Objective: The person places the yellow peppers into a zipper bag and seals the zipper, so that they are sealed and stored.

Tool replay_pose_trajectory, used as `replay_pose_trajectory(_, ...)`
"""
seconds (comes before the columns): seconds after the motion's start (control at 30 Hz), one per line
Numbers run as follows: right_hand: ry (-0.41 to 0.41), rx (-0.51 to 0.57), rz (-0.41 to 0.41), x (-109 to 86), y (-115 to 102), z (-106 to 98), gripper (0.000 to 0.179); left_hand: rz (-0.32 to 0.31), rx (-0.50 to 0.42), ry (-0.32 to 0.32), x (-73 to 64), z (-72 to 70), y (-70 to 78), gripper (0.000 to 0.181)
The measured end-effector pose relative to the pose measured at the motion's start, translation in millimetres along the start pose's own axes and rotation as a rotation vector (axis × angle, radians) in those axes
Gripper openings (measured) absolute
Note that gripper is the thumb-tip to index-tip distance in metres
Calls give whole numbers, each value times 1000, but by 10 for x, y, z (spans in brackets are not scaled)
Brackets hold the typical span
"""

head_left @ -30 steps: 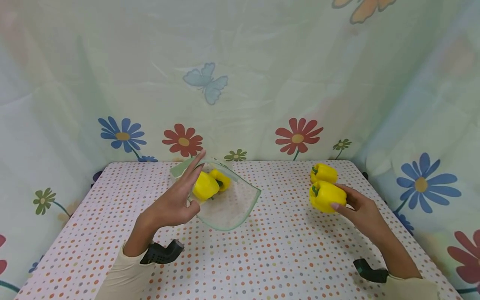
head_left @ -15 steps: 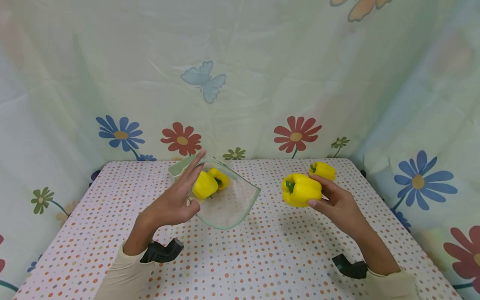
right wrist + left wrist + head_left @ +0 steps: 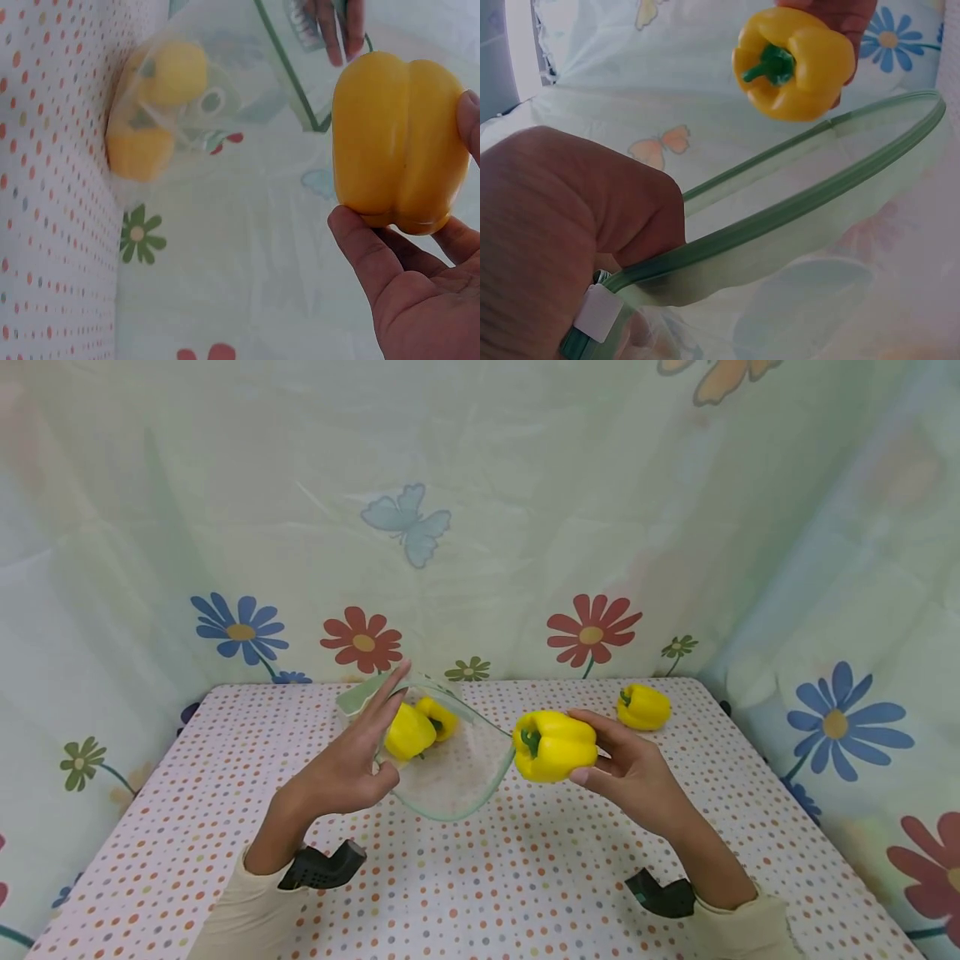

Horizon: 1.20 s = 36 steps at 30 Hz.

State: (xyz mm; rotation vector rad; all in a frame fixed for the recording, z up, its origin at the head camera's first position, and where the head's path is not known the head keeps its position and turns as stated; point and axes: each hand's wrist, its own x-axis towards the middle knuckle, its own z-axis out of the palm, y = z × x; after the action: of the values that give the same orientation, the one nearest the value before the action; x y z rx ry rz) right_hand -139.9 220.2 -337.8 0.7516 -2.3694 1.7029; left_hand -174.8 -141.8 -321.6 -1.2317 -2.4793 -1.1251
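My left hand (image 3: 341, 774) holds the rim of a clear zip bag (image 3: 463, 781) with a green edge. In the left wrist view the green zipper rim (image 3: 810, 201) spreads into a wide loop, its mouth open. Two yellow bell peppers (image 3: 408, 732) lie inside the bag, seen through the film in the right wrist view too, deep in the bag near the table. My right hand (image 3: 637, 781) grips another yellow bell pepper (image 3: 558, 747) by its base end, thumb and fingertips around it. This pepper is raised beside the bag's right edge, its green stem (image 3: 771, 66) facing the mouth.
One more yellow bell pepper (image 3: 645, 707) lies on the dotted table (image 3: 480, 893) at the back right. Behind the table hangs a flower-patterned curtain (image 3: 495, 552), which also runs along both sides. Each wrist wears a black camera (image 3: 322, 867).
My right hand has carried the held bell pepper leftward, away from the pepper at the back right and up to the bag's edge. The left hand and bag stay nearly still.
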Motion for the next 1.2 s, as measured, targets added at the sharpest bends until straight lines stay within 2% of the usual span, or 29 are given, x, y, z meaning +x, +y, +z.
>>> replay_pose_trajectory(0.23, -10, 0, -24, 14, -45, 169, 64, 12, -3, -1, 12, 34, -13, 88)
replay_pose_trajectory(0.57, -100, 47, -59, 138, -104, 342, 63, 27, 22, 18, -4, 46, -14, 88)
replay_pose_trajectory(0.9, -202, 98, -137, 246, -183, 506, 61, 21, 41, 33, 15, 41, -4, 89)
replay_pose_trajectory(1.2, -245, 69, -89, 332, -162, 664, 65, 20, 56, 35, 23, 36, 1, 91)
